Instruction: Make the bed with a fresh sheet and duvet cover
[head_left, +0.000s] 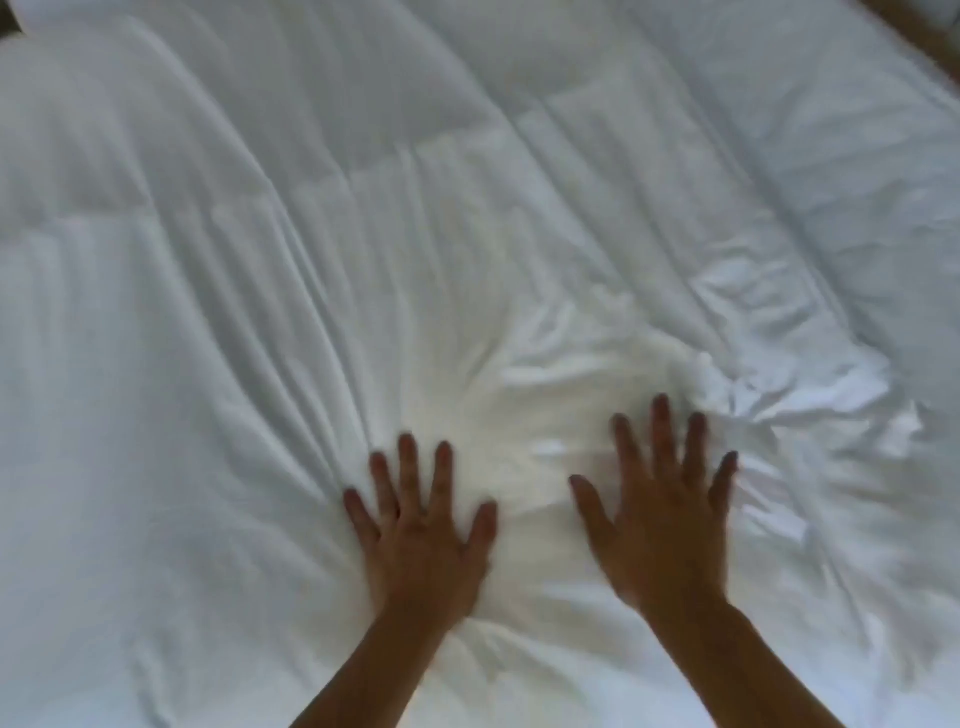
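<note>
Both palms are down on the duvet (363, 234) now — my left hand (423, 540) flat with the fingers fanned wide, my right hand (660, 519) just beside it, also spread wide and holding nothing. The right one looks a touch blurred, so I can't say how firmly it presses. The duvet lies across the whole bed in front of me, white, quilted in long channels running away from me, and it fills nearly everything I can see; a sliver of brown bed frame (914, 31) shows at the far right corner.

This thing is soft and light, I'd judge — it dents under my palms, and creases radiate out from between them. To the right there's a crumpled patch (779, 395) where the cloth is bunched into small sharp folds. The fabric looks smooth, maybe a bit slippery, so flat palms should slide and spread it rather than drag it. If I need to shift the whole thing, I'd take it by an edge or corner — pinching mid-surface would only gather more wrinkles.
</note>
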